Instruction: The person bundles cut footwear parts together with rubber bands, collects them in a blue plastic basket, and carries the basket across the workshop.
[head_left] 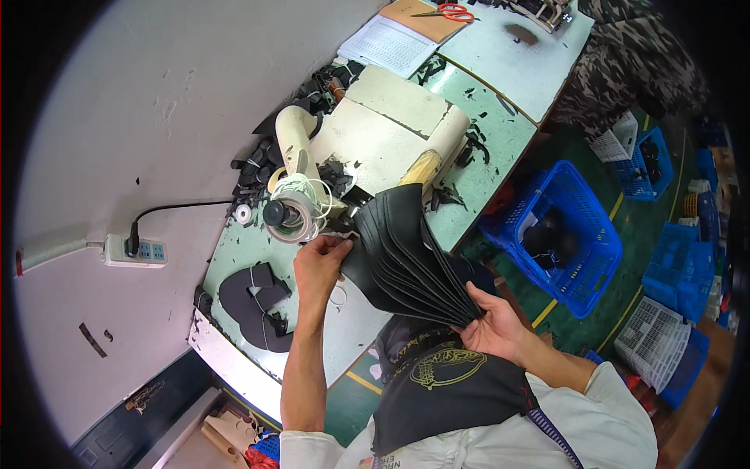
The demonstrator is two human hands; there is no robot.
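Observation:
A fanned stack of black leather-like pieces point(398, 250) hangs in front of me, beside the cream machine point(383, 129). My right hand point(500, 324) grips its lower right end, thumb on top, where the layers press together. At the upper left corner, the fingers of my left hand point(319, 270) pinch the edge of the stack, close to the machine's head. How many layers the left fingers hold is hidden. A tied bundle of dark cut pieces point(258, 309) lies on the worktable point(234, 254), left of my left forearm.
White string point(301, 187) loops round the machine's round part. Black scraps point(258, 168) pile along the wall. A blue crate point(582, 258) stands on the floor to the right. Scissors point(453, 13) and papers point(387, 45) lie at the far end. Another person's camouflage clothing point(625, 66) shows at the upper right.

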